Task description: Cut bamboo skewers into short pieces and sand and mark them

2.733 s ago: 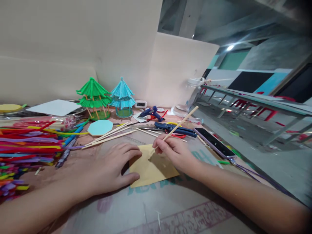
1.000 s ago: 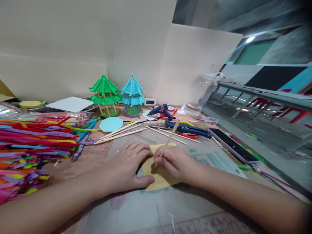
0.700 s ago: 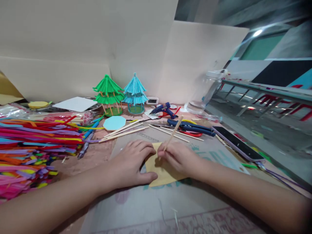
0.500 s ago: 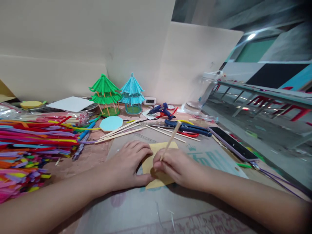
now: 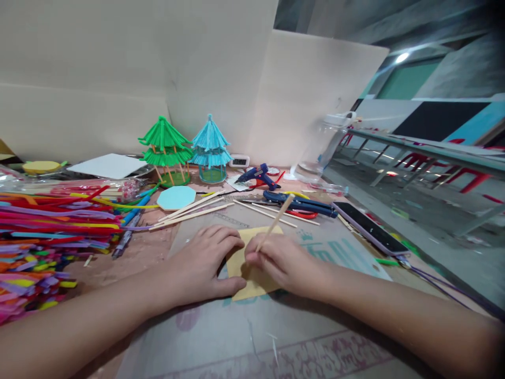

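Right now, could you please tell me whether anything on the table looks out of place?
Nothing looks spilled or broken. Pale strands lie loose on the printed sheet, like stray scraps, and the phone sits near the right edge of the table, perhaps risking a knock.

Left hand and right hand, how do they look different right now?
The left hand is spread, thumb and index finger apart; the right hand is curled. The right hand grips a wooden stick like a pen, while the left hand holds no stick. Both are bare and reach over the yellow paper.
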Action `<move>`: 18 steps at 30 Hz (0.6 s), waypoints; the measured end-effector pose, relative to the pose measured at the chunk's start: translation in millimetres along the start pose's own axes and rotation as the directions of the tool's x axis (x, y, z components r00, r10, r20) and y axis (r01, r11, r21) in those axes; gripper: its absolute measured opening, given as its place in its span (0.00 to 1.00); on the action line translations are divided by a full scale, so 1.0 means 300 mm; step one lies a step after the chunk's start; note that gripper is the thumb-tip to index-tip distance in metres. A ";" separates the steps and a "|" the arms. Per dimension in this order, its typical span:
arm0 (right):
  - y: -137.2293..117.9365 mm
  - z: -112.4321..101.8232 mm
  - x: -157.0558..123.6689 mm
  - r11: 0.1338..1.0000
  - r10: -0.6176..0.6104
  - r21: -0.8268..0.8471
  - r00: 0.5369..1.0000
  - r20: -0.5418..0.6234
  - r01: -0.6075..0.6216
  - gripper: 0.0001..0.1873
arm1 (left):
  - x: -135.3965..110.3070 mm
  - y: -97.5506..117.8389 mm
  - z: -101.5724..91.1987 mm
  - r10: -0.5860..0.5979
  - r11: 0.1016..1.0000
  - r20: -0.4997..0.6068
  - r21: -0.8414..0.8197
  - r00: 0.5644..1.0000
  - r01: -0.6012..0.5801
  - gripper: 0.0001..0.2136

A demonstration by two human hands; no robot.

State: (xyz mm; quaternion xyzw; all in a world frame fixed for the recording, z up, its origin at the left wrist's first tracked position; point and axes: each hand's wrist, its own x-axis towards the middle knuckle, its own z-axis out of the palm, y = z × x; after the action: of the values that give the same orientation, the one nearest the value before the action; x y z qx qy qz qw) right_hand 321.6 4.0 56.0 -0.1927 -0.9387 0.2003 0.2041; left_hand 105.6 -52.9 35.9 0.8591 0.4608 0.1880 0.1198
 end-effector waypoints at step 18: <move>0.002 0.001 -0.001 0.998 -0.035 -0.040 0.997 0.069 0.038 0.11 | 0.001 -0.009 0.010 0.025 1.000 -0.041 0.005 0.999 -0.025 0.21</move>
State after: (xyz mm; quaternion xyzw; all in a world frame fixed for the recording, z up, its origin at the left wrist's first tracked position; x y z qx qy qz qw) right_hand 321.8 4.3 55.5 -0.1726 -0.9524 0.1838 0.1714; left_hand 104.9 -51.3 32.4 0.8611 0.4527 0.2059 0.1059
